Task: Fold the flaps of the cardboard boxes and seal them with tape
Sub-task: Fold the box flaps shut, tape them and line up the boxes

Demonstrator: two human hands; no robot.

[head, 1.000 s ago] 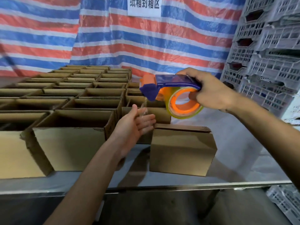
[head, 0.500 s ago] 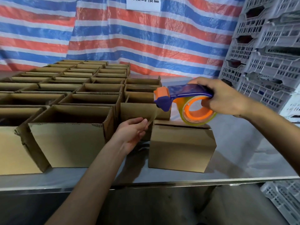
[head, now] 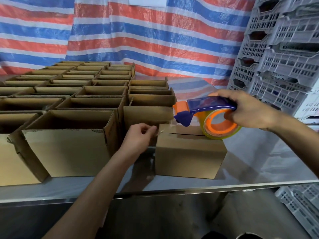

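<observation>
Crinkled woven tarpaulin (head: 155, 40) in red, white and blue stripes hangs as a backdrop behind a smooth, reflective steel counter (head: 259, 161). Near the counter's front edge stands the small closed brown cardboard box (head: 188, 157). It is a squat, matte cuboid whose top flaps lie folded flat and meet in a thin dark seam.

Over the right end of the box's top is a blue and orange plastic tape dispenser (head: 203, 107) carrying a glossy roll of clear tape (head: 222, 125) on a round orange core. The roll's lower edge is at the box top, though whether it touches is unclear. The right hand (head: 248, 109) grips the dispenser, thumb over the blue handle and fingers hooked into the core.

From the dispenser's nose a shiny clear tape strip (head: 166, 129) runs down to the box's upper left corner. There the left hand (head: 138, 140), fingers curled, pinches its free end.

Left of the box and behind it stand rows of open-topped cardboard boxes (head: 69, 144) with rough, ragged corrugated edges. Right of the box, well apart, rise stacked grey perforated plastic crates (head: 284, 57).
</observation>
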